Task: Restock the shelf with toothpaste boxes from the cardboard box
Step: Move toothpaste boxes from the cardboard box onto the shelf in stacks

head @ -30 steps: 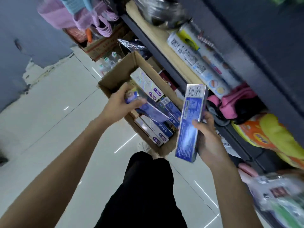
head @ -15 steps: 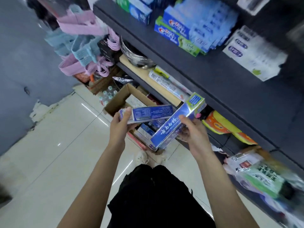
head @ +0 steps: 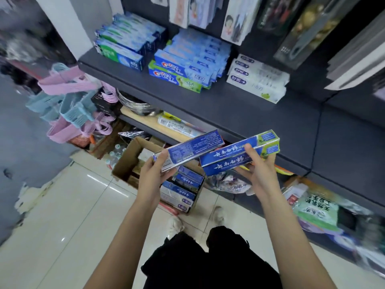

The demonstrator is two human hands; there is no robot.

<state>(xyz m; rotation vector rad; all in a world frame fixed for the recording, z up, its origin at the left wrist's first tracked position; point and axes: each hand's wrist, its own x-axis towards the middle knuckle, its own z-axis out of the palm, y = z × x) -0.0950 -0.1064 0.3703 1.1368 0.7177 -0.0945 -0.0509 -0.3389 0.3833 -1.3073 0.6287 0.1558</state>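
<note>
Two blue toothpaste boxes are held below the dark shelf (head: 239,113): the left hand (head: 155,174) grips one box (head: 193,148), the right hand (head: 260,170) pinches the green-ended box (head: 239,155). Both hang above the cardboard box (head: 129,161). Best to lay them flat, one at a time, in the bare stretch beside the white toothpaste stack (head: 258,80).

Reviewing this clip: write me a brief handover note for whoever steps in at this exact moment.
Left hand grips one blue toothpaste box by its end.
Right hand grips a blue box with a green end.
Both are held in front of the dark shelf, above the cardboard box on the floor.
Done: two boxes are out of the carton.
Left: set both on the shelf, which has bare space in front of the stacked toothpaste; more boxes remain in the carton.
</note>
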